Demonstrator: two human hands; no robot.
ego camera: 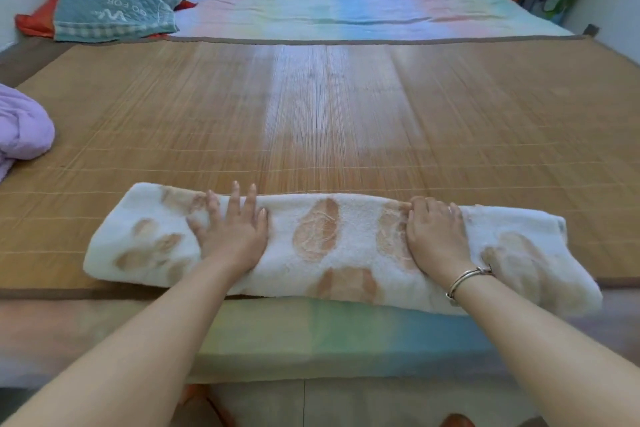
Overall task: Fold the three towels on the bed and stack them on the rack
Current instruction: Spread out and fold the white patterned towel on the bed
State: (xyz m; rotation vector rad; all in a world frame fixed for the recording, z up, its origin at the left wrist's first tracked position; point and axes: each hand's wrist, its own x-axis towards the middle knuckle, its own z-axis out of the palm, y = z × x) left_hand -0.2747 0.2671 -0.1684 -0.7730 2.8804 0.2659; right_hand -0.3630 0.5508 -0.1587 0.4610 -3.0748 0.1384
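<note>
On the towel (318,246), left hand (232,236) flat, right hand (436,236) gripping.

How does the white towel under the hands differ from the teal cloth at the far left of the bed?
The white towel has tan blotches; the teal cloth carries white lettering. The white towel is folded into a long band at the near edge; the teal cloth lies rumpled far back. Left hand and right hand press the towel; the teal cloth is untouched.
</note>
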